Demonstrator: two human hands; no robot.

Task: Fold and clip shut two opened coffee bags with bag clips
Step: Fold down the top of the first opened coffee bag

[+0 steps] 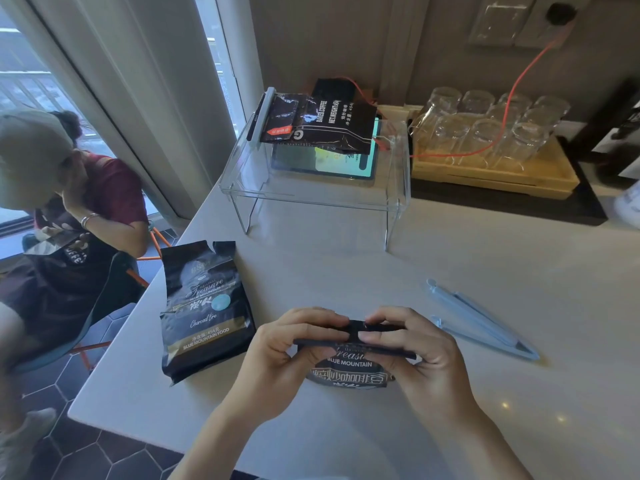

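A black coffee bag [349,370] lies on the white table in front of me, its top rolled into a tight fold. My left hand [294,344] pinches the left side of that fold and my right hand [415,344] pinches the right side, thumbs nearly meeting at the middle. A second black coffee bag [204,313] lies flat to the left with its torn top open. Two pale blue bag clips [481,320] lie open on the table to the right of my hands.
A clear acrylic riser [311,188] stands behind, carrying another coffee bag [318,123] clipped with a grey clip, over a tablet. A wooden tray of upturned glasses [491,133] sits at back right with an orange cable. A seated person is at the left, beyond the table edge.
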